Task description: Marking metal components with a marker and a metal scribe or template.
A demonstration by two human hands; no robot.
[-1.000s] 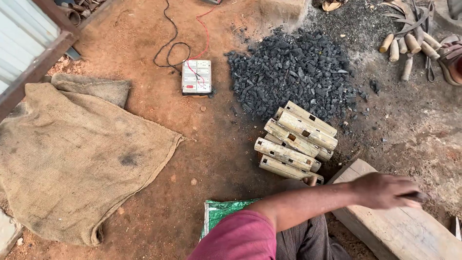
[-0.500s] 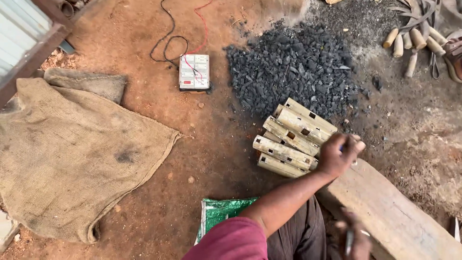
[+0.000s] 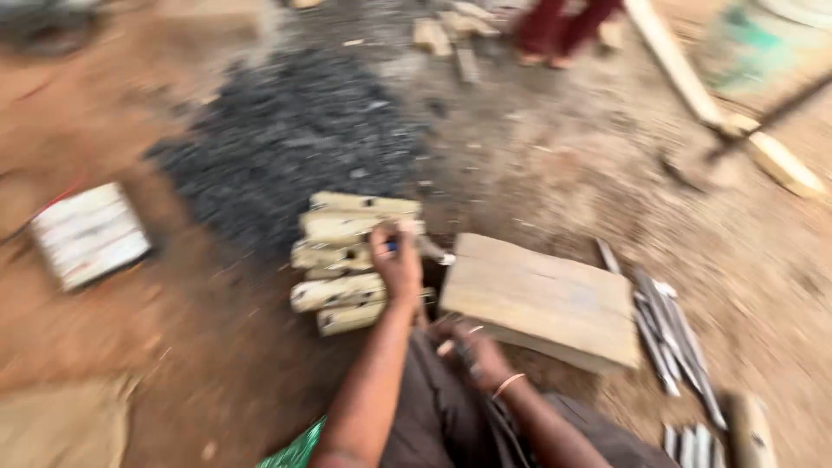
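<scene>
The view is motion-blurred. My left hand (image 3: 396, 264) reaches forward onto a stack of pale wooden handles (image 3: 342, 260) lying on the dirt, its fingers curled round one of them; a short metal tip sticks out to the right of the hand. My right hand (image 3: 472, 351), a bangle on its wrist, rests low by my knee at the near corner of a flat wooden block (image 3: 546, 299). Its fingers are curled, and blur hides whether it holds anything.
A heap of black charcoal (image 3: 286, 130) lies behind the handles. A white box-shaped device (image 3: 87, 234) sits at left. Several grey metal blades (image 3: 667, 334) lie right of the block. Another person's feet (image 3: 563, 30) and a plank (image 3: 685, 78) are at the top.
My left hand has come off the wooden block and moved left onto the stack of handles. The view has swung right and closer, and my right hand is now in view by my knee.
</scene>
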